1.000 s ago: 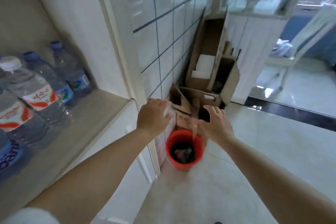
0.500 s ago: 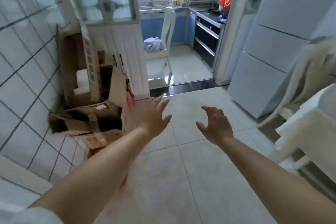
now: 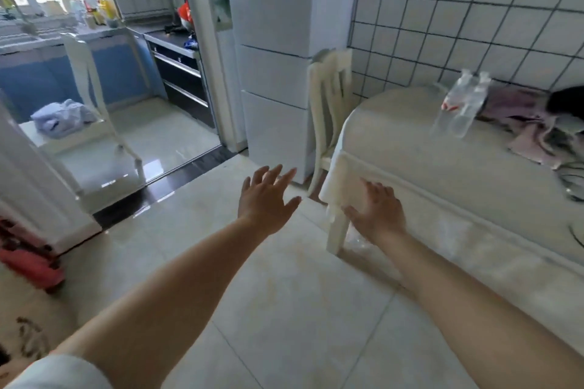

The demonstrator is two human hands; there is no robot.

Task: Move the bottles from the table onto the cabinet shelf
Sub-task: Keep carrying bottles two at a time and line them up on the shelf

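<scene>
White table (image 3: pixel 410 148) has come into view at the right of the frame, where a second ago there was a shelf. Two clear bottles (image 3: pixel 459 107) stand on it, upper right. Left hand (image 3: pixel 265 199) and right hand (image 3: pixel 376 208) are open and empty, so more bottles come next.

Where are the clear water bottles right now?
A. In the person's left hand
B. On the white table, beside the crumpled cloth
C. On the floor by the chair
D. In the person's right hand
B: the bottles stand on the table next to the cloth; the left hand and right hand are open and empty.
</scene>
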